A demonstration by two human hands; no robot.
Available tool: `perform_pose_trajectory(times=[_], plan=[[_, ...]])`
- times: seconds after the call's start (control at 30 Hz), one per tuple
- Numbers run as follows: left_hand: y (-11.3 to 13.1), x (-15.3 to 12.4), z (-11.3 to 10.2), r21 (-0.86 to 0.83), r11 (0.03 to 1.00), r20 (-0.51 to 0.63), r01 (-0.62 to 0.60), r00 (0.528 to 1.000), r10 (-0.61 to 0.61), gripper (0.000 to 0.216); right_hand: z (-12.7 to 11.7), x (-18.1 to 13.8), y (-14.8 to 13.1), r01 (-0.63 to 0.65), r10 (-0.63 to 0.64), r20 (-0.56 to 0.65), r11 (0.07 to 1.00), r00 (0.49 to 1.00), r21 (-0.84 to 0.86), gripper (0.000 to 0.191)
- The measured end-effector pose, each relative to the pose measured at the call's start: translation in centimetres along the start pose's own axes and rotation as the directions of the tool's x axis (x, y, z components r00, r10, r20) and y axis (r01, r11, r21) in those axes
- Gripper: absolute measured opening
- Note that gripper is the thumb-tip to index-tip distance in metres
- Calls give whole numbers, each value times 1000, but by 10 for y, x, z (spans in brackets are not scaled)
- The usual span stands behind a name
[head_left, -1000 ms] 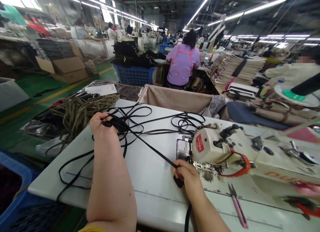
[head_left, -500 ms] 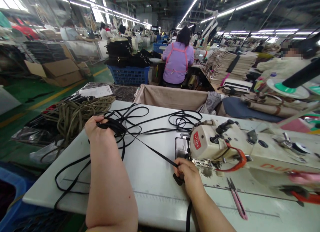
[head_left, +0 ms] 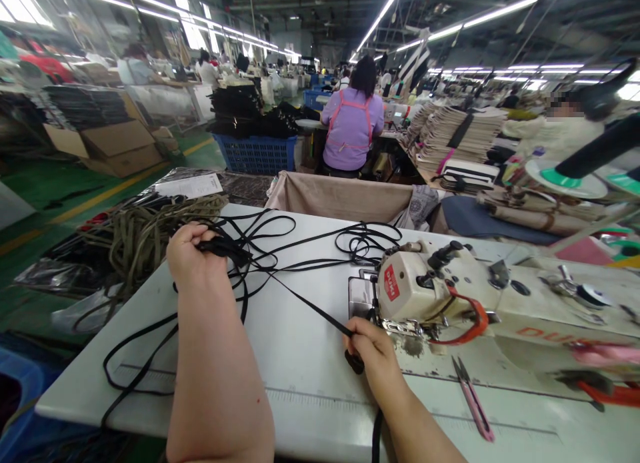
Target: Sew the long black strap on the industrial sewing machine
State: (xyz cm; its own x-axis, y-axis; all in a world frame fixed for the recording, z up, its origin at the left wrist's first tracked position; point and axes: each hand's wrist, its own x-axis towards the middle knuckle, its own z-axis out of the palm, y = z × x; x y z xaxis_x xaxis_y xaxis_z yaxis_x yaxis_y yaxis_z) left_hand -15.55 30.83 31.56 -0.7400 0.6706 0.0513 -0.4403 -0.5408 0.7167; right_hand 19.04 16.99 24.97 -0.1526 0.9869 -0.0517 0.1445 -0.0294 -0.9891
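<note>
My left hand [head_left: 193, 246] is closed around a bunched bundle of black strap [head_left: 225, 248] at the far left of the white table [head_left: 305, 336]. From that bundle a single length runs taut down to my right hand [head_left: 367, 343], which pinches it in front of the sewing machine [head_left: 430, 283]. A dark end or small dark piece hangs under my right fingers; its kind is unclear. More of the strap lies in loose loops on the table, and one length drops over the front edge beside my right forearm.
Pink thread snips [head_left: 473, 400] lie right of my right hand. Olive straps [head_left: 135, 236] are heaped beyond the table's left side. A fabric-lined bin [head_left: 330, 193] stands behind the table, a blue crate [head_left: 255, 153] farther back. A person in purple [head_left: 353, 123] sits ahead, facing away.
Both hands keep their hold on the black strap, with hardly any movement between them. The whole view has shifted slightly.
</note>
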Motion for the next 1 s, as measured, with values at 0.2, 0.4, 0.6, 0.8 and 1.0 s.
perform_pose_trajectory(times=[0.2, 0.4, 0.6, 0.8, 1.0], plan=[[-1, -50, 44, 136, 989, 415, 59, 903, -111, 43, 3, -3, 5, 216, -218, -21, 974, 976, -69, 28], [-43, -95, 64, 623, 750, 781, -222, 227, -582, 40, 5, 1, 14, 327, -330, -55, 943, 942, -52, 32], [-65, -115, 74, 594, 625, 603, -507, -234, -763, 57, 2, 3, 31, 285, -286, -157, 958, 945, -30, 37], [-65, -100, 63, 712, 534, 502, -457, -201, -841, 32, -1, 1, 38, 296, -311, -112, 946, 944, -133, 39], [-57, -83, 53, 805, 521, 548, -284, 21, -836, 24, -6, -5, 24, 406, -449, -10, 816, 893, -412, 48]])
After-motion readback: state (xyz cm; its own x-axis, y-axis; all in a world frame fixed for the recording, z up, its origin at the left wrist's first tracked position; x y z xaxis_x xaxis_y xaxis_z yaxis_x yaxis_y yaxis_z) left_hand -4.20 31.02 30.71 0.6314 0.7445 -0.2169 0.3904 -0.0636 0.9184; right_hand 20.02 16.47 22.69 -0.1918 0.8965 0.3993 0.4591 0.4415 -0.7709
